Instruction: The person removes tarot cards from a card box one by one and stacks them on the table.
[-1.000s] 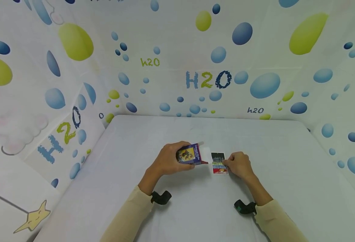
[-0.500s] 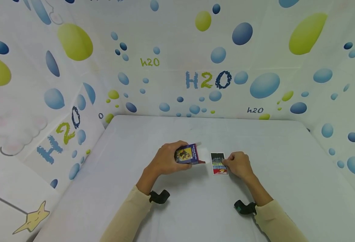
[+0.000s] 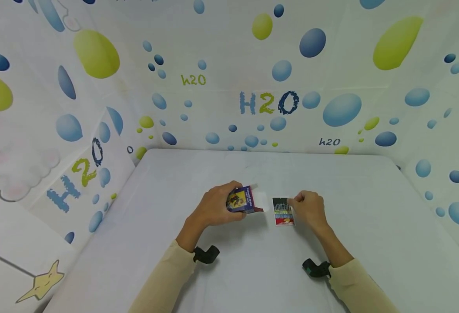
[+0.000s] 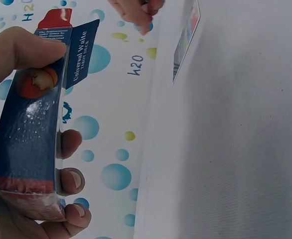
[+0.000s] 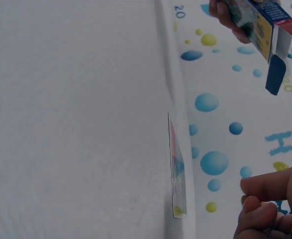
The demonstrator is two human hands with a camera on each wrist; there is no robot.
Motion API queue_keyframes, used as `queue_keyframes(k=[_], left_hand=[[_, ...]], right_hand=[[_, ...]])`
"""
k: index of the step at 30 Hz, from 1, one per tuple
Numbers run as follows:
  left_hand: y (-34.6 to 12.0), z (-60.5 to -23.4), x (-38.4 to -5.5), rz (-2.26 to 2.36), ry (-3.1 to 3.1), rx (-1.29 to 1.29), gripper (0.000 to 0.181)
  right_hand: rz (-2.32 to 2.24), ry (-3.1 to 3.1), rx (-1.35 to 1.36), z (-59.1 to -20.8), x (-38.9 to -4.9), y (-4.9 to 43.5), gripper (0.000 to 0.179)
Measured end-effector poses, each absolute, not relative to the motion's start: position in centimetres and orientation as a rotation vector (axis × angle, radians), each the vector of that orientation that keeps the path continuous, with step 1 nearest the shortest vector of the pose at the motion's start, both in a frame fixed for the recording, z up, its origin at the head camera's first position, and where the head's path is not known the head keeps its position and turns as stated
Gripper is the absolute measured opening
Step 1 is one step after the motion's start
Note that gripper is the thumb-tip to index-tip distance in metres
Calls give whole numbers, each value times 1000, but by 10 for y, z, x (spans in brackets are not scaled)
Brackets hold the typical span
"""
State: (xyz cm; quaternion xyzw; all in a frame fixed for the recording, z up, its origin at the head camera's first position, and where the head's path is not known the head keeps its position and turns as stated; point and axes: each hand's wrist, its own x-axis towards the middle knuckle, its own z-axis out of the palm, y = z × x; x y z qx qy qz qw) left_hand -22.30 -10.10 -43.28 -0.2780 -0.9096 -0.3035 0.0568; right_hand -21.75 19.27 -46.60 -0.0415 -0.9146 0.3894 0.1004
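Note:
My left hand (image 3: 217, 206) grips an opened tarot deck box (image 3: 240, 199), thumb on one side and fingers round the other. The box is purple-blue with a yellow picture panel, and its flaps stick out at the right end. "Universal Waite Tarot Deck" reads on a blue flap (image 4: 82, 55) in the left wrist view. To the right, a card (image 3: 283, 216) with a white border, dark top and red bottom lies on the white table. My right hand (image 3: 310, 209) hovers by the card's upper right corner. In the right wrist view its loosely curled fingers (image 5: 268, 186) are apart from the card, holding nothing visible.
A white cloth covers the table (image 3: 245, 274). Behind and to the left stands a white backdrop (image 3: 229, 56) printed with blue and green drops and "H2O". Black wrist mounts (image 3: 207, 254) sit below both hands, at the cuffs of beige sleeves (image 3: 160, 278).
My right hand has risen slightly from the card's right edge and let it go; the card stays on the table. My left hand has shifted a little left with the tarot box.

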Motion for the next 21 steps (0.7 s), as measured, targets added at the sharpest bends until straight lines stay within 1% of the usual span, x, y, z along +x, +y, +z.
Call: queue_keyframes(k=[6, 16, 21], left_hand=[[-100, -434, -223, -897, -2767, -846, 75], [-96, -437, -222, -861, -2826, -870, 78], [-95, -437, -221, -860, -2815, -902, 78]], right_hand=[[1214, -2569, -55, -453, -210, 183, 24], [1216, -2426, 152, -438, -192, 158, 23], [1322, -2441, 226, -435, -182, 145, 18]])
